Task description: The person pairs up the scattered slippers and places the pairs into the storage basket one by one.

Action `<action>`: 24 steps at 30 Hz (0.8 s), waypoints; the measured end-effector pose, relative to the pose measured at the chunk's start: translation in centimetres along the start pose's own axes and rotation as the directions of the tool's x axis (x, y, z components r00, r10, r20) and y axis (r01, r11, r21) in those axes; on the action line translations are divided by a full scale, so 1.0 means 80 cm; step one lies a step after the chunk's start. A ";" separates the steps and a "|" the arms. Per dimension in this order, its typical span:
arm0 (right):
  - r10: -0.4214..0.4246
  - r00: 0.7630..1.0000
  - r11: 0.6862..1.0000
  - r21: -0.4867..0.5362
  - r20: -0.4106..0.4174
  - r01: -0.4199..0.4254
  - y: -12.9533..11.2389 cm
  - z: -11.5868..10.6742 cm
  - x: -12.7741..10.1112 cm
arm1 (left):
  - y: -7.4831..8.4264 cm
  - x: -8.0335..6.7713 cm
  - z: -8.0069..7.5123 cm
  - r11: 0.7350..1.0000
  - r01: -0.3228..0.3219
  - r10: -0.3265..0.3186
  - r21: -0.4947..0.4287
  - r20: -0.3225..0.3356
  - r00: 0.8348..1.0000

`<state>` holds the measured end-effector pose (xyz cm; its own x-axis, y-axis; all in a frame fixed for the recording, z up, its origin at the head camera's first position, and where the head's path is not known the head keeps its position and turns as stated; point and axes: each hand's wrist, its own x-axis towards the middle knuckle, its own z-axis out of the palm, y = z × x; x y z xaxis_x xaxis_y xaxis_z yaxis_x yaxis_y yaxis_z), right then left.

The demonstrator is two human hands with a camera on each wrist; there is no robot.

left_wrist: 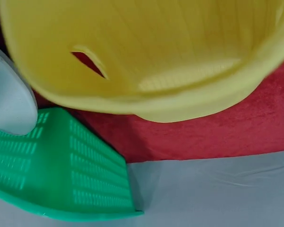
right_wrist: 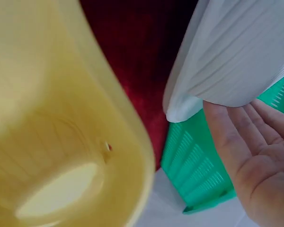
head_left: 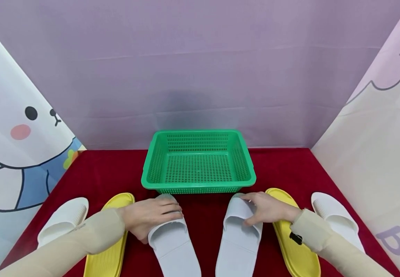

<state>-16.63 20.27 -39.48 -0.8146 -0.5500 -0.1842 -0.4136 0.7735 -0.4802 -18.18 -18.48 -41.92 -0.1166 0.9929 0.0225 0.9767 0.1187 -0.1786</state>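
Two white slippers lie side by side in front of a green mesh basket (head_left: 198, 161). My left hand (head_left: 153, 216) grips the strap of the left white slipper (head_left: 175, 246), fingers over the top and thumb at its near edge. My right hand (head_left: 263, 209) holds the toe strap of the right white slipper (head_left: 238, 238) the same way. In the right wrist view, the right hand (right_wrist: 248, 146) lies against the white slipper (right_wrist: 236, 52), with a yellow slipper (right_wrist: 52, 118) close by. The left wrist view shows a yellow slipper (left_wrist: 146, 56) and the basket (left_wrist: 61, 165); the hand is out of frame.
On the red cloth (head_left: 99, 173), a yellow slipper (head_left: 111, 238) and a white slipper (head_left: 62, 221) lie at the left. Another yellow slipper (head_left: 295, 234) and white slipper (head_left: 336, 217) lie at the right. Cartoon-printed panels stand on both sides, with a purple backdrop behind.
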 end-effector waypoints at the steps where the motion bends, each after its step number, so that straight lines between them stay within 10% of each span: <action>1: -0.002 1.000 1.000 -0.012 -0.010 0.002 -0.001 -0.002 -0.002 | 0.002 -0.001 -0.002 1.000 0.010 -0.010 0.010 -0.002 1.000; 24: 0.032 0.991 0.994 -0.098 -0.130 -0.045 -0.033 -0.057 -0.056 | 0.036 -0.023 -0.070 0.973 0.230 -0.232 -0.029 -0.181 0.956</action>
<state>-13.77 22.12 -33.46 -0.8735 -0.4793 -0.0859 -0.4146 0.8247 -0.3848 -14.11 -19.98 -36.97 -0.3049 0.9213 0.2412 0.9286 0.3438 -0.1396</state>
